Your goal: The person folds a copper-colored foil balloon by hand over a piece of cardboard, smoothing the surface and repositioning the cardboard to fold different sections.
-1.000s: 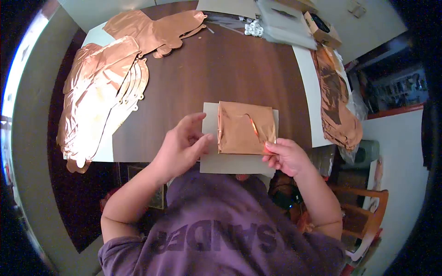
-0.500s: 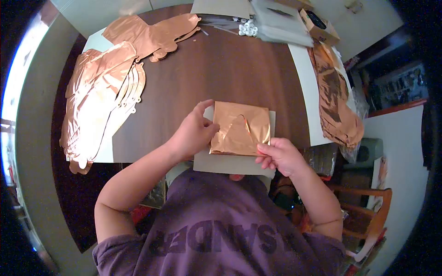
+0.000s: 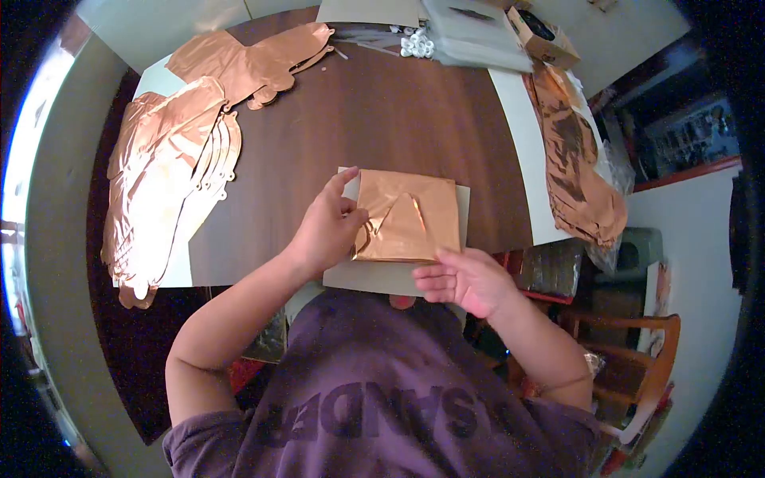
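A folded copper-coloured foil piece (image 3: 408, 215) lies as a flat rectangle on a pale board (image 3: 374, 279) at the table's front edge. At its left edge, the thumb and fingertips of my left hand (image 3: 328, 223) pinch the foil, with the index finger stretched up along the board. My right hand (image 3: 466, 280) is at the foil's lower right corner, palm turned up and fingers apart, its fingertips near the front edge with nothing gripped.
Flat copper foil shapes (image 3: 159, 159) are piled on the table's left side, more (image 3: 255, 60) behind them. White rolls (image 3: 417, 44), clear plastic sheets (image 3: 474, 36) and a small box (image 3: 543, 38) stand at the back. Long copper foil (image 3: 575, 159) lies right; a wooden chair (image 3: 657, 358) stands beyond.
My right hand has let go of the foil's lower right corner, shifted left and opened. My left hand stays at the left edge. The whole view has shifted slightly.
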`<state>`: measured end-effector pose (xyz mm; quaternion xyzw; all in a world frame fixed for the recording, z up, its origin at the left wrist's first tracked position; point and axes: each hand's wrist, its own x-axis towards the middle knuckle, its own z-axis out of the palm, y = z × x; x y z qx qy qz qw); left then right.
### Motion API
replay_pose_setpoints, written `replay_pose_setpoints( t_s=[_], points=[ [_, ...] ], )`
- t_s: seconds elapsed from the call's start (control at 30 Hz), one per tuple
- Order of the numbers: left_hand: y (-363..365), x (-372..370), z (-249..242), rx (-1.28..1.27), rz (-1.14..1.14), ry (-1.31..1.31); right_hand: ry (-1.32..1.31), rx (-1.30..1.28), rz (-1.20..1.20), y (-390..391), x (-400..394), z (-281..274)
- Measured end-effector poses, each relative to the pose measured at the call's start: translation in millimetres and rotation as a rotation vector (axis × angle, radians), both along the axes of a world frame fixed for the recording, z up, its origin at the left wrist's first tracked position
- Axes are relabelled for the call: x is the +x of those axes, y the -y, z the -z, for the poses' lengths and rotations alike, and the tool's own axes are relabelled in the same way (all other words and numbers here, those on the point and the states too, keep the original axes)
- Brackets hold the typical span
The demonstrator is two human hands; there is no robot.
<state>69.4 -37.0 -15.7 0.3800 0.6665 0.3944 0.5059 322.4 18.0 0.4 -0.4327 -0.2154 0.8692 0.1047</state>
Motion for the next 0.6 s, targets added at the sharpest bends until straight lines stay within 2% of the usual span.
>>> replay_pose_setpoints(
  t_s=[0.2,0.3,0.4,0.5,0.6],
  points=[
    [-4.3,-3.4,7.8,0.099,0.008,-0.048,0.248,0.256,-0.019,5.8,-7.6,9.6],
    [-12.9,-9.3,-5.7,0.025,0.095,-0.131,0.29,0.297,-0.059,2.3,-9.7,4.2],
    [-16.3,-10.8,0.2,0.047,0.073,-0.171,0.412,0.409,-0.464,-9.6,-2.3,-2.3],
    [-12.5,-10.3,1.0,0.049,0.058,-0.166,0.811,1.384,-0.999,-4.0,-1.2,-35.7],
    [-10.1,-9.2,2.8,0.061,0.044,-0.205,0.897,1.817,-0.653,18.9,-12.3,-56.5]
  ],
)
